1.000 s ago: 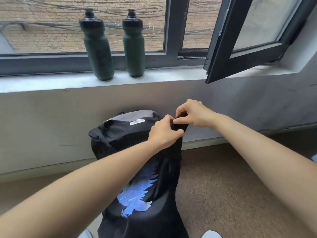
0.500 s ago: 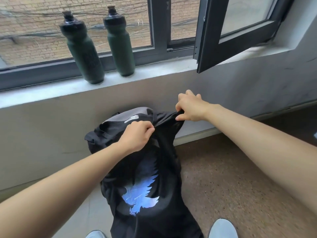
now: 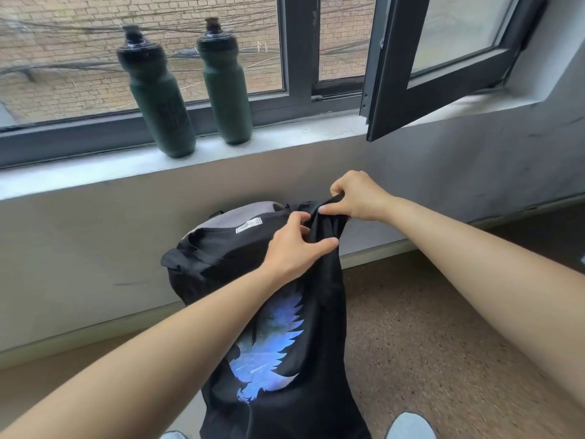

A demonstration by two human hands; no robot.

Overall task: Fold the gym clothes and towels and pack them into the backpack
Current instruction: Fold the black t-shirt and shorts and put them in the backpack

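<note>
A black T-shirt with a blue wing print hangs in front of me, held up by its top edge. My right hand pinches the shirt's upper right corner. Just below and to the left of it, my left hand touches the same edge, thumb and fingers spread loosely on the cloth. Behind the shirt a black and grey backpack stands on the floor against the wall. The shirt and my arm hide most of it.
Two dark green bottles stand on the window sill above the backpack. An open window pane swings inward over the sill at the right. Brown speckled floor stretches to the right. My shoes show at the bottom edge.
My left hand moved back right along the shirt's top edge toward my right hand and loosened its grip. The camera view shifted.
</note>
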